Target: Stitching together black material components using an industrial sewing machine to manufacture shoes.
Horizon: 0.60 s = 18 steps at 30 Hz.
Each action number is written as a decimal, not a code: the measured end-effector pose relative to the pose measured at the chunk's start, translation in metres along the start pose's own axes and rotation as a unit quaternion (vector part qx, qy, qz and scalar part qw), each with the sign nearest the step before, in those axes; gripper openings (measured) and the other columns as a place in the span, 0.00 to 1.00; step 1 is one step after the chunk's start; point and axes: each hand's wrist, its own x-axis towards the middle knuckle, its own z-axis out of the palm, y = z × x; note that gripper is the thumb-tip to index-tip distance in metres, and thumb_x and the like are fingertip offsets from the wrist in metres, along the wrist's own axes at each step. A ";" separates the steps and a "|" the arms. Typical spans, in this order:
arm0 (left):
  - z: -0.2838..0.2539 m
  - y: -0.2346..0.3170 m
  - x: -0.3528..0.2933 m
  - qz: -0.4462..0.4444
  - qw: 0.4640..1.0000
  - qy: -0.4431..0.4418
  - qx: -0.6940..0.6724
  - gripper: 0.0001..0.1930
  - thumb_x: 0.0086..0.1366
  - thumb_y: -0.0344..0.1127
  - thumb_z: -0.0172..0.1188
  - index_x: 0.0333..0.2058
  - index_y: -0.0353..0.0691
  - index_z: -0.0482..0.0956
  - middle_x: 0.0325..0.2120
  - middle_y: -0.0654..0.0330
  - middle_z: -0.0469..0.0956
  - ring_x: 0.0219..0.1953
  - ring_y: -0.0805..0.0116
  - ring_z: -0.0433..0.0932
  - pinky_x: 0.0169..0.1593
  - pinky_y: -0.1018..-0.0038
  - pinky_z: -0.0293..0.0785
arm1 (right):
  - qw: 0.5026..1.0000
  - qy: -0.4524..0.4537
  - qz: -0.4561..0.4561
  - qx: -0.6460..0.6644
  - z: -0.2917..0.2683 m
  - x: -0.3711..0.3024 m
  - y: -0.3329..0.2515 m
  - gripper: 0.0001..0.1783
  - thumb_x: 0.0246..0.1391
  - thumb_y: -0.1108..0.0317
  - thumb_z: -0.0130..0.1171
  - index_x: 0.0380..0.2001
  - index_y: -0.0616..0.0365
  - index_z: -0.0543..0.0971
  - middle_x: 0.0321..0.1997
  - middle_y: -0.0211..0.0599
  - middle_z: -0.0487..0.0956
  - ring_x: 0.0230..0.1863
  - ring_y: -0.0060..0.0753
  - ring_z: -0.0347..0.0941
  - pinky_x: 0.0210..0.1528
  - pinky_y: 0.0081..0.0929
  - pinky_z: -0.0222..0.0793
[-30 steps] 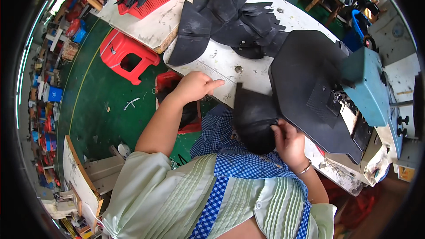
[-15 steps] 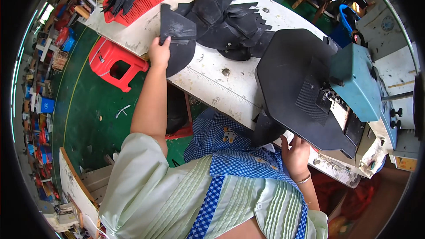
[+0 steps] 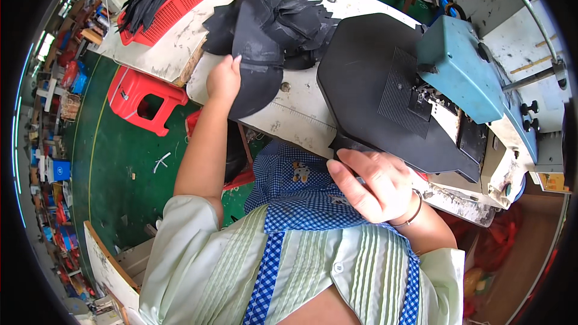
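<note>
My left hand (image 3: pixel 224 84) is closed on the edge of a flat black piece of sheet material (image 3: pixel 256 87) with a rounded end, thumb on top. The piece hangs over the table's front edge and overlaps a heap of similar black pieces (image 3: pixel 301 24) behind it. My right hand (image 3: pixel 376 186) hovers in front of the machine's black plate (image 3: pixel 361 78), fingers stretched and slightly bent, with nothing visible in them. A dark piece (image 3: pixel 348 143) shows at the plate's near edge, partly hidden by that hand.
At right stands a blue-green bench machine (image 3: pixel 463 66) with a metal working head beside the plate. A red basket (image 3: pixel 174 15) of black strips sits at the far left of the white table (image 3: pixel 301 111). A red stool (image 3: pixel 141 99) stands on the green floor (image 3: pixel 126 168).
My right hand has risen from below the plate's edge to in front of it, fingers spreading. My left hand has brought its black piece closer over the heap. The whole view has shifted.
</note>
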 end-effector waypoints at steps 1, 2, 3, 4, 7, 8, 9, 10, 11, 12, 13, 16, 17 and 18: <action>0.011 -0.004 -0.003 0.021 0.999 0.036 0.004 0.17 0.71 0.48 0.59 0.37 0.38 0.81 0.35 0.42 0.81 0.37 0.38 0.80 0.40 0.51 0.77 | 1.000 -0.022 -0.003 -0.017 -0.004 -0.005 0.001 0.19 0.50 0.71 0.71 0.47 0.57 0.82 0.38 0.35 0.81 0.27 0.24 0.74 0.25 0.18 0.70; 0.012 -0.004 -0.008 0.040 0.997 0.071 0.008 0.16 0.72 0.48 0.59 0.39 0.40 0.83 0.38 0.44 0.81 0.39 0.41 0.81 0.43 0.53 0.78 | 0.999 -0.036 0.009 -0.020 -0.009 -0.012 0.001 0.20 0.50 0.72 0.71 0.47 0.58 0.82 0.39 0.36 0.81 0.28 0.24 0.75 0.25 0.19 0.71; 0.012 -0.005 -0.009 0.093 0.976 0.197 0.029 0.14 0.72 0.45 0.59 0.45 0.41 0.84 0.40 0.49 0.80 0.42 0.46 0.80 0.45 0.58 0.78 | 0.998 -0.050 0.020 -0.022 -0.013 -0.018 0.001 0.20 0.49 0.72 0.70 0.48 0.59 0.82 0.39 0.37 0.81 0.28 0.25 0.75 0.26 0.19 0.72; 0.011 -0.009 -0.007 0.112 0.963 0.244 -0.026 0.13 0.72 0.42 0.60 0.46 0.40 0.84 0.39 0.50 0.80 0.41 0.47 0.80 0.44 0.59 0.77 | 0.998 -0.051 0.033 -0.022 -0.018 -0.023 0.002 0.22 0.46 0.74 0.70 0.48 0.60 0.82 0.40 0.39 0.81 0.28 0.25 0.76 0.26 0.20 0.74; -0.054 0.038 -0.016 0.128 0.936 0.238 -0.227 0.10 0.73 0.33 0.59 0.46 0.34 0.83 0.34 0.52 0.80 0.35 0.54 0.80 0.42 0.65 0.76 | 0.997 -0.024 0.060 -0.050 -0.029 -0.032 0.000 0.24 0.44 0.75 0.71 0.49 0.60 0.82 0.41 0.41 0.82 0.30 0.27 0.78 0.29 0.21 0.75; -0.072 0.053 -0.027 0.094 0.921 0.208 -0.315 0.09 0.73 0.32 0.60 0.47 0.36 0.83 0.31 0.55 0.79 0.31 0.67 0.78 0.40 0.72 0.74 | 0.997 0.010 0.045 -0.064 -0.026 -0.032 0.002 0.23 0.45 0.75 0.71 0.49 0.59 0.82 0.42 0.42 0.82 0.30 0.28 0.78 0.30 0.21 0.75; -0.082 0.047 -0.035 0.055 0.899 0.117 -0.418 0.08 0.73 0.29 0.59 0.47 0.34 0.82 0.31 0.63 0.79 0.30 0.80 0.73 0.38 0.81 0.70 | 0.996 0.044 0.029 -0.078 -0.023 -0.028 0.003 0.22 0.47 0.75 0.71 0.48 0.58 0.82 0.43 0.42 0.82 0.31 0.28 0.78 0.31 0.21 0.74; -0.097 0.071 -0.050 0.067 0.860 0.102 -0.495 0.07 0.73 0.28 0.59 0.46 0.33 0.82 0.32 0.66 0.78 0.31 0.84 0.71 0.38 0.83 0.69 | 0.995 0.033 0.022 -0.087 -0.021 -0.022 0.006 0.19 0.50 0.73 0.70 0.48 0.54 0.82 0.47 0.43 0.82 0.32 0.29 0.78 0.32 0.21 0.72; -0.119 0.103 -0.068 0.079 0.816 0.089 -0.565 0.07 0.74 0.26 0.58 0.46 0.32 0.81 0.34 0.70 0.78 0.32 0.87 0.70 0.38 0.86 0.67 | 0.993 0.021 0.019 -0.112 -0.017 -0.018 0.008 0.19 0.52 0.71 0.69 0.50 0.50 0.82 0.52 0.43 0.82 0.34 0.29 0.77 0.33 0.21 0.70; -0.129 0.118 -0.083 0.090 0.775 0.032 -0.625 0.08 0.74 0.24 0.56 0.48 0.31 0.79 0.36 0.70 0.78 0.33 0.87 0.70 0.39 0.87 0.67 | 0.992 0.028 0.009 -0.126 -0.011 -0.014 0.014 0.21 0.54 0.70 0.67 0.52 0.48 0.81 0.55 0.42 0.82 0.35 0.30 0.76 0.34 0.22 0.70; -0.138 0.124 -0.094 0.096 0.763 -0.021 -0.639 0.10 0.74 0.23 0.56 0.51 0.32 0.78 0.38 0.68 0.79 0.36 0.86 0.72 0.41 0.86 0.68 | 0.990 0.020 -0.011 -0.137 -0.009 -0.010 0.020 0.24 0.53 0.71 0.67 0.55 0.46 0.79 0.57 0.42 0.81 0.36 0.30 0.76 0.34 0.21 0.69; -0.144 0.140 -0.110 0.041 0.652 -0.167 -0.739 0.17 0.71 0.22 0.57 0.58 0.31 0.72 0.47 0.58 0.80 0.47 0.76 0.77 0.53 0.78 0.71 | 0.992 -0.012 0.014 -0.125 -0.014 0.002 0.023 0.19 0.43 0.71 0.65 0.43 0.60 0.84 0.47 0.46 0.84 0.33 0.31 0.76 0.36 0.23 0.75; -0.147 0.146 -0.113 -0.004 0.612 -0.212 -0.762 0.19 0.71 0.22 0.57 0.59 0.31 0.70 0.48 0.56 0.80 0.49 0.74 0.78 0.55 0.76 0.72 | 0.994 -0.005 0.025 -0.104 -0.022 0.005 0.022 0.17 0.37 0.72 0.64 0.35 0.66 0.84 0.42 0.47 0.84 0.32 0.33 0.77 0.37 0.24 0.77; -0.143 0.146 -0.114 -0.054 0.539 -0.265 -0.797 0.22 0.70 0.24 0.58 0.61 0.31 0.68 0.50 0.53 0.80 0.52 0.70 0.79 0.57 0.72 0.72 | 0.994 -0.005 0.027 -0.108 -0.026 0.003 0.023 0.17 0.37 0.72 0.64 0.35 0.66 0.84 0.42 0.47 0.84 0.32 0.33 0.77 0.37 0.24 0.77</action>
